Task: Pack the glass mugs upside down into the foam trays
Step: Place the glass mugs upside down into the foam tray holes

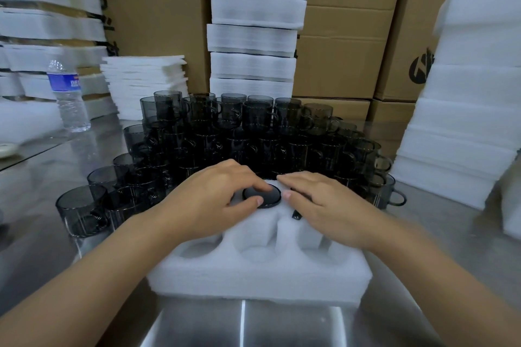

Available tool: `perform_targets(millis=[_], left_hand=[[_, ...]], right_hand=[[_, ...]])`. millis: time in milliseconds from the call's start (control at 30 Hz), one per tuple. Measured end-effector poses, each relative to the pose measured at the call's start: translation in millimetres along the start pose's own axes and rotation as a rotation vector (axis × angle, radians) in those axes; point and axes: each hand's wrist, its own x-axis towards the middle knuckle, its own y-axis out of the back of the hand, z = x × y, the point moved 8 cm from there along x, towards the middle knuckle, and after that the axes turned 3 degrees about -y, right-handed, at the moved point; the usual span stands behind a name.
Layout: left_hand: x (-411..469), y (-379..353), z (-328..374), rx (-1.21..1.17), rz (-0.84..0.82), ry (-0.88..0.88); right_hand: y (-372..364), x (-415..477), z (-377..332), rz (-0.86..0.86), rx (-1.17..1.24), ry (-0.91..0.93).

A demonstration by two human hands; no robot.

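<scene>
Smoked-glass mug (262, 196), base up, sits in a far-row pocket of the foam tray (259, 279) on the worktop (33, 236). Left hand (214, 194) and right hand (324, 205) press it with loosely curled fingertips. Seating appears nearly done; the next mug must be fetched from the stock (242, 132) behind.

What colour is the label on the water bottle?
Blue, with small red print, on the water bottle; the head view shows it.

Stacked brown cardboard boxes (344, 45) wall in the far side of a shiny steel table (282, 324).
</scene>
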Motion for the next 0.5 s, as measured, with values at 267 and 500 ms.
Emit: perform_targets(millis=[267, 500], left_hand=[[0, -1, -2, -0.010, -0.004, -0.003], [-1, 13, -2, -0.021, 0.082, 0.001]], right_hand=[[-19, -9, 4, -0.324, -0.116, -0.061], [-18, -8, 1, -0.300, -0.125, -0.069]])
